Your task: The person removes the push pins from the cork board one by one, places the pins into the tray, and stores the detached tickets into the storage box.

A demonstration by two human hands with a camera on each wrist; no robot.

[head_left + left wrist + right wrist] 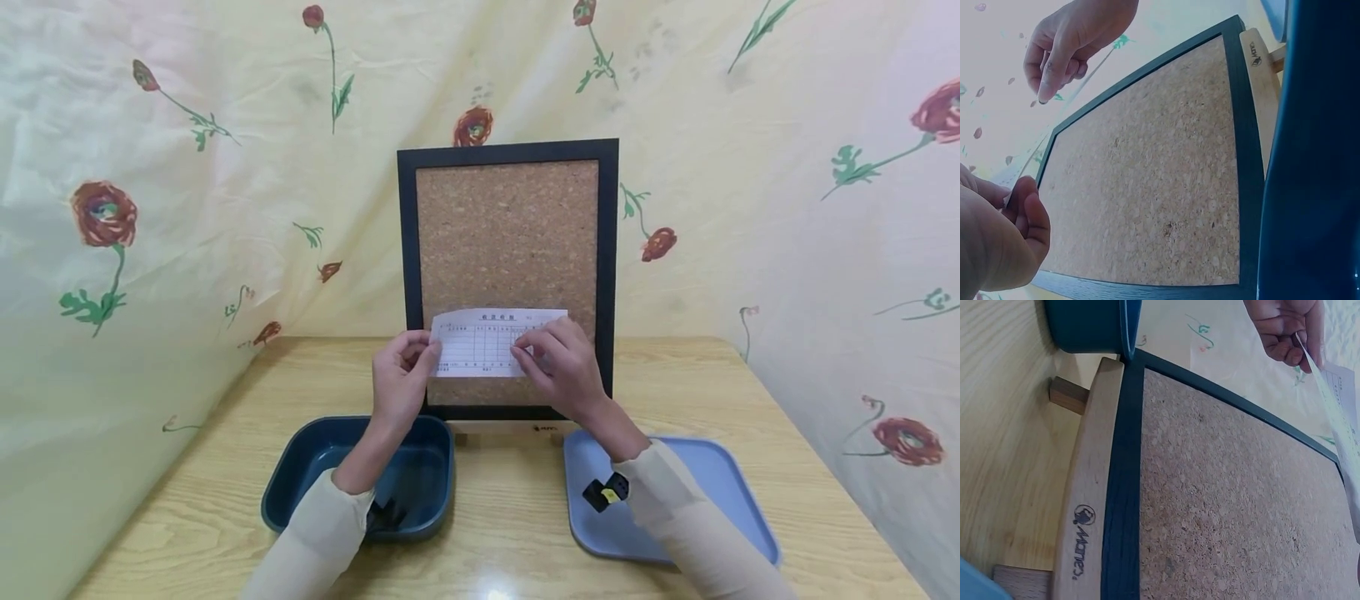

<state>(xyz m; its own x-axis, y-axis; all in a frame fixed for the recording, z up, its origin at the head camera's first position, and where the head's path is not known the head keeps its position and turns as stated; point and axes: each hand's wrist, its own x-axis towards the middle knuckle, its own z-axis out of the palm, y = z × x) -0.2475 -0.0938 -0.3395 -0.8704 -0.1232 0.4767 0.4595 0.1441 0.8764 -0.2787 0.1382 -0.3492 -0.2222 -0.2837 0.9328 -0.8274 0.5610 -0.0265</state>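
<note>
In the head view, a white printed paper slip [468, 346] with a ruled table hangs before the lower part of a black-framed cork board [506, 233]. My left hand [401, 375] pinches the slip's left edge between thumb and fingers. Across its right part, my right hand [562, 362] has bent fingers, with thumb and index tips close together before the paper. Whether these tips hold something small cannot be made out. From the right wrist, the slip [1338, 419] appears nearly edge-on, running from the left hand [1291, 331] toward the right edge.
A dark blue bin [431, 500] stands left on the wooden table [510, 517]. A light blue tray [720, 492] lies at the right, partly under my forearm. The cork board rests on a wooden stand [1088, 487]. A flowered curtain [225, 208] hangs behind.
</note>
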